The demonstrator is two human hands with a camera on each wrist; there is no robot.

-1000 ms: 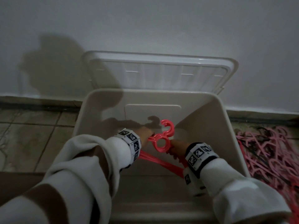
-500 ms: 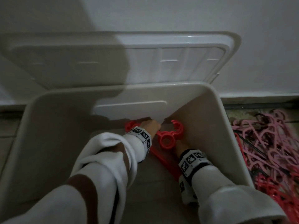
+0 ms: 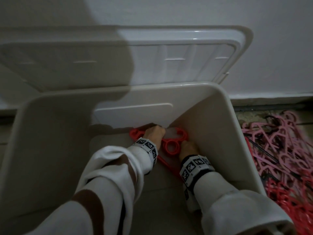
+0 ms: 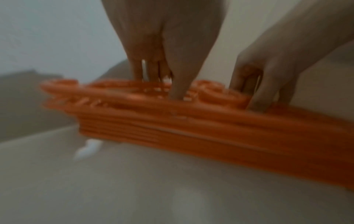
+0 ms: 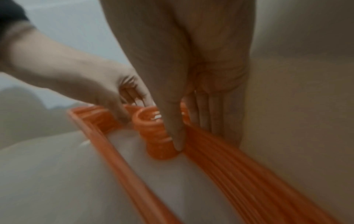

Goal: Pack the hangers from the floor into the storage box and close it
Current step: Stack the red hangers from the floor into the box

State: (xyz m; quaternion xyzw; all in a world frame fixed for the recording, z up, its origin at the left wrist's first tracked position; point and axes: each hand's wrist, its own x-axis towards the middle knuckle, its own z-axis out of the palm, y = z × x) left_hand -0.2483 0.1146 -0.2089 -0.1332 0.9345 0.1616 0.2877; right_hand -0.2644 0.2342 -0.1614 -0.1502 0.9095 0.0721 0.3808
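Observation:
A stack of red-orange hangers lies on the bottom of the white storage box, at its far right corner. My left hand pinches the stack near the hooks, thumb in front and fingers behind. My right hand holds the same stack beside the box's right wall, thumb against the ring part and fingers on the wall side. The stack touches the box floor. The wrist views are blurred.
The box lid stands open, leaning back against the white wall. A tangled pile of pink and red hangers lies on the tiled floor right of the box. The rest of the box floor is bare.
Both hands have lowered the hanger stack from mid-box down to the bottom and pushed it toward the far right corner. The camera has leaned in closer over the box.

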